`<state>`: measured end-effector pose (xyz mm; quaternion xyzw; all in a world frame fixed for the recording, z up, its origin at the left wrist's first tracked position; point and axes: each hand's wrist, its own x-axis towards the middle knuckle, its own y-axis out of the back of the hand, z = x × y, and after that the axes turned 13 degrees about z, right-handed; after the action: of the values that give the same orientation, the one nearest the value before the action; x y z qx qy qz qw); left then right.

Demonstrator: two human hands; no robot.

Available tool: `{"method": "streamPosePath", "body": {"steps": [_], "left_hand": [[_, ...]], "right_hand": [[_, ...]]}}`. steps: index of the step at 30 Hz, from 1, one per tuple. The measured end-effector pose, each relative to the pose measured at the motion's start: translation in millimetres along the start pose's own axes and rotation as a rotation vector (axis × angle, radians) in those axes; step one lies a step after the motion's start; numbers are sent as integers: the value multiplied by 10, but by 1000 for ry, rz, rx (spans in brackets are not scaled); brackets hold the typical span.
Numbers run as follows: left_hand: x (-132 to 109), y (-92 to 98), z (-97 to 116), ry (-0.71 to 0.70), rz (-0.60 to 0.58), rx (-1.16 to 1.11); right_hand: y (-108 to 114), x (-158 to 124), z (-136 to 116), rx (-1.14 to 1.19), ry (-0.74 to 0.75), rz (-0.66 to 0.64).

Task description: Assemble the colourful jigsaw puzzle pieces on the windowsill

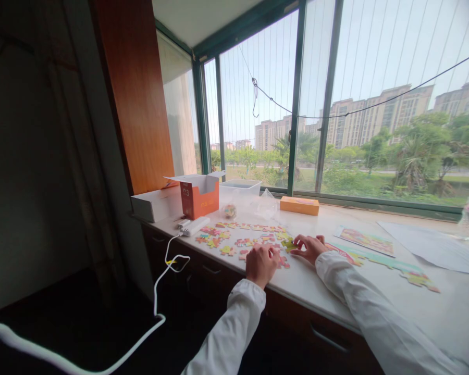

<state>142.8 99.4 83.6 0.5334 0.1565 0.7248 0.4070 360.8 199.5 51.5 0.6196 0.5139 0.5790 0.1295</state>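
Observation:
Loose jigsaw pieces [227, 250] in pink, yellow and green lie spread over the white countertop [324, 291]. My left hand [261, 264] is over the near edge of these pieces, its fingers curled in, and anything inside them is hidden. To its right, my right hand [309, 248] has bent fingers, with the fingertips at a yellow-green jigsaw piece [288, 243]. Right of that hand, a joined strip of jigsaw [391, 263] runs along the counter, partly behind my forearm. Behind the strip lies a picture card [367, 241].
An orange-red box [199, 197] stands open at the back left, beside a clear plastic tub [240, 188]. A yellow-orange box [299, 205] lies near the window. Paper sheets [433, 245] are at the right. A white power strip [195, 226] trails a cable [156, 297] over the counter's edge.

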Motion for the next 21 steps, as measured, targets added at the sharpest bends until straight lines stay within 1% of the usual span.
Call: {"method": "streamPosePath", "body": {"steps": [4,7,12,15,18,21], "left_hand": [[0,-23,-18,-16,18,9],[6,-21,-13,0,7,17],[18,-16,-10,-2,2,4],[19,-26,-18,-6,9,1],[21,-35,-23,-4,13,5],[26,-34,-24,3,7,11]], "right_hand": [[13,4,-1,14,6,-22],[45,22,-14,23,-2,-5],[99,56,-7,13,-82,48],[80,40,4,-4,-128,54],[27,20,-19,-50,-134,17],[-8,27,-78,-99,-126,-52]]}}
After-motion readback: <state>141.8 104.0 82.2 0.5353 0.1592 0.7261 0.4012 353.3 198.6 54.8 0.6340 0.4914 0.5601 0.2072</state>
